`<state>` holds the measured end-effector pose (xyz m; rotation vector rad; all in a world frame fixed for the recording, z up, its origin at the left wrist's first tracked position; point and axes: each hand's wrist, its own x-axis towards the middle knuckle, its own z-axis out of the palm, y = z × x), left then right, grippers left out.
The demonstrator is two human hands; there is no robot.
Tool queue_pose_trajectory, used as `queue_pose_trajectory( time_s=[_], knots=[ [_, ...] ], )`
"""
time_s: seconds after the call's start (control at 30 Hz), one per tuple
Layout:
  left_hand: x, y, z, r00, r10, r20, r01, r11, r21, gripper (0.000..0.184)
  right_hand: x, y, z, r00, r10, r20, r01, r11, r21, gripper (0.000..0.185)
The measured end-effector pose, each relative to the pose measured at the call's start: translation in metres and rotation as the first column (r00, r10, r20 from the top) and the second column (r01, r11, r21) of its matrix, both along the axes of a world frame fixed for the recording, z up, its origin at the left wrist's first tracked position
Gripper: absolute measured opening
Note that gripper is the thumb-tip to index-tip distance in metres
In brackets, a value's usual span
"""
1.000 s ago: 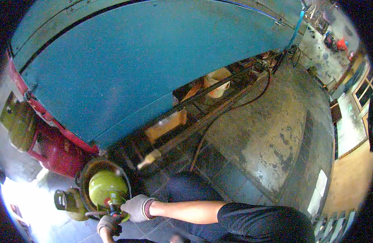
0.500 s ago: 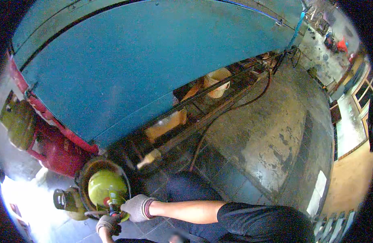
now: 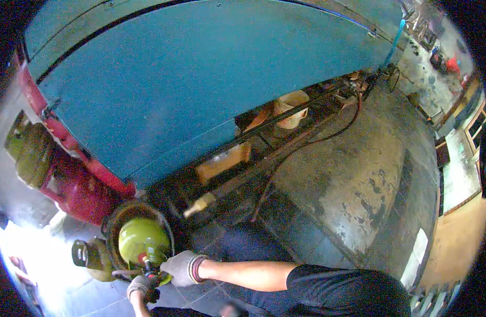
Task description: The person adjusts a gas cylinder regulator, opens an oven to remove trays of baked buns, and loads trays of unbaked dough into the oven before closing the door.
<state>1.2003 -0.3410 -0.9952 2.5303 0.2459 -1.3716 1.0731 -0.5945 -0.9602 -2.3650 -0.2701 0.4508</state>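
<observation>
A green gas cylinder (image 3: 140, 238) lies tilted in a round, dark-rimmed tub (image 3: 112, 238), its valve end toward me. A regulator (image 3: 149, 268) with a red part sits at the valve. My left hand (image 3: 141, 287), in a grey knit glove, is closed around the regulator; its fingertips are partly hidden. My right hand (image 3: 180, 268), also gloved, grips the cylinder's collar from the right side. A dark hose (image 3: 125, 272) runs leftward by my left hand.
Another green cylinder (image 3: 97, 259) stands left of the tub. Beyond it are a pink-red cylinder (image 3: 84, 193) and an olive-green one (image 3: 34, 158). A large blue panel (image 3: 163, 90) fills the far side, with a bucket (image 3: 290, 111) and a brush (image 3: 199, 205) below it. A hose (image 3: 301, 148) trails onto the floor.
The whole view has shifted slightly to the right. Both hands stay at the valve end of the green cylinder, with little visible movement.
</observation>
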Motion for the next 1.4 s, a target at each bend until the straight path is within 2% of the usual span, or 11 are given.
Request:
queue_pose_trajectory(
  time_s=[0.13, 0.23, 0.37, 0.6, 0.77, 0.97, 1.07, 1.13, 1.27, 1.3, 1.4],
  knots=[
    [-0.007, -0.002, 0.014, 1.000, 0.003, 0.025, -0.002, 1.000, -0.026, 0.071, -0.001, -0.001, 0.005, 1.000, -0.009, -0.022, 0.008, 1.000, -0.012, 0.036],
    [0.021, 0.038, -0.054, 0.981, -0.177, 0.083, 0.178, 0.984, -0.003, 0.076, 0.001, -0.001, 0.010, 0.997, 0.023, -0.072, -0.026, 0.999, -0.038, 0.038],
    [-0.015, -0.020, 0.038, 0.991, -0.118, 0.062, 0.114, 0.992, 0.057, 0.069, 0.002, -0.001, 0.008, 0.998, 0.021, -0.057, -0.022, 1.000, -0.014, 0.040],
    [-0.017, -0.021, 0.041, 0.996, -0.067, 0.061, 0.065, 0.997, 0.042, 0.060, 0.002, -0.001, 0.007, 0.999, 0.022, -0.046, -0.024, 0.999, -0.034, 0.044],
    [-0.011, -0.014, 0.033, 0.994, -0.099, 0.040, 0.096, 0.994, 0.056, 0.074, 0.002, -0.002, 0.009, 0.999, 0.026, -0.031, -0.027, 0.999, -0.029, 0.043],
    [-0.011, -0.025, 0.053, 0.965, -0.240, 0.108, 0.231, 0.969, 0.084, 0.082, 0.004, 0.002, -0.002, 0.999, 0.006, -0.044, -0.007, 1.000, -0.029, 0.041],
    [0.015, 0.018, -0.024, 0.867, -0.452, 0.209, 0.428, 0.891, 0.150, 0.072, 0.002, -0.005, 0.014, 1.000, 0.026, -0.012, -0.026, 0.999, -0.024, 0.041],
    [0.007, 0.013, 0.002, 0.837, -0.504, 0.211, 0.473, 0.862, 0.181, 0.058, 0.005, -0.002, 0.010, 1.000, 0.016, -0.015, -0.016, 1.000, -0.008, 0.037],
    [-0.007, 0.011, 0.019, 0.926, -0.340, 0.165, 0.335, 0.940, 0.060, 0.053, 0.004, -0.002, 0.002, 0.996, 0.007, 0.087, -0.012, 0.998, 0.064, 0.050],
    [-0.011, -0.012, 0.054, 0.988, -0.130, 0.085, 0.131, 0.991, -0.009, 0.059, 0.003, -0.001, 0.009, 0.994, -0.021, 0.110, 0.014, 0.998, 0.063, 0.053],
    [-0.015, -0.012, 0.050, 0.992, -0.116, 0.059, 0.117, 0.993, -0.030, 0.060, -0.005, -0.010, 0.023, 0.999, -0.007, 0.051, 0.008, 1.000, -0.004, 0.056]
  ],
)
